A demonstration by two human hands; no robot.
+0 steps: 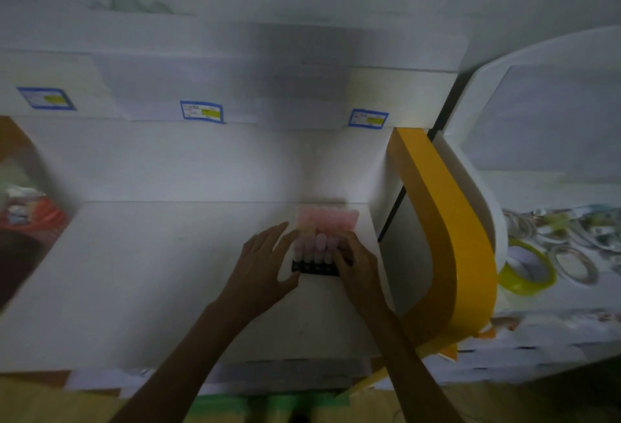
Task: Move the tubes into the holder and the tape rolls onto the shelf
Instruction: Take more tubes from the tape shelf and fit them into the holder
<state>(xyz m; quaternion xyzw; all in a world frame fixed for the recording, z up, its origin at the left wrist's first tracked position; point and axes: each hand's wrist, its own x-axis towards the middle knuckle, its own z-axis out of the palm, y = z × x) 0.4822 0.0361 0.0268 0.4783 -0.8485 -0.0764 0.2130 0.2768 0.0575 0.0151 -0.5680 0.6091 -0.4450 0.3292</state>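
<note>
Both hands flank the holder point(315, 268) on the white shelf point(151, 254); the right hand point(358, 263) curls round its right end, fingers bent over the black base; the left hand point(260, 266) lies spread, fingers straight, thumb against the left end, gripping nothing. Dim light and blur hide detail: the pink tubes point(324, 231) stand in the holder as one hazy cluster, too smeared to count, directly beyond the fingertips, between the two hands. Both forearms reach up from the bottom edge, cut off there. Tape rolls point(524, 266) lie well apart on the surface at right, beyond a yellow divider point(450, 221), their far ones blurred together.
</note>
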